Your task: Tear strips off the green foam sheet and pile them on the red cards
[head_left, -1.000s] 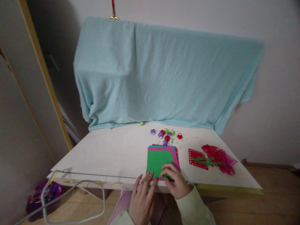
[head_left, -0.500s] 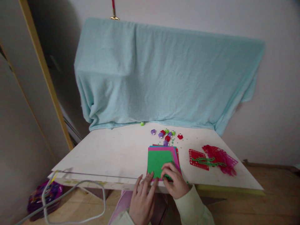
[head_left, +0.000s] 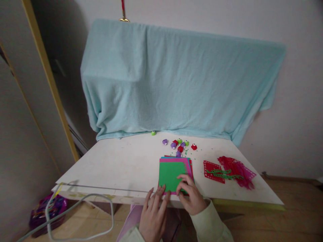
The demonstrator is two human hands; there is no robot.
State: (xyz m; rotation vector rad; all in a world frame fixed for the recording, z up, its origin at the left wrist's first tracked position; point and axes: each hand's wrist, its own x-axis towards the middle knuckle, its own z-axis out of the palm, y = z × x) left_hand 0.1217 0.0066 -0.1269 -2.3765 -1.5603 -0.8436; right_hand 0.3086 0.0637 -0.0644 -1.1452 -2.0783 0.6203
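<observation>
Little changed since earlier frame. Right hand (head_left: 192, 196) grip pinching, seemingly, green sheet (head_left: 169, 174) near corner; left hand (head_left: 154, 211) flat, open. Sheet's long axis runs away across counter (head_left: 118, 164).

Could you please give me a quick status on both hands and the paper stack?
Left hand flat, fingers on the stack's near edge. Right hand pinching green sheet at its near corner. Paper stack flat on table. Nothing in the way.

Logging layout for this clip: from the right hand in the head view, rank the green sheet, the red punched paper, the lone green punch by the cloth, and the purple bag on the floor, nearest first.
1. Green sheet: under the right hand.
2. Red punched paper: to its right.
3. Lone green punch: far edge, by the cloth.
4. Purple bag: on the floor, far left.
</observation>
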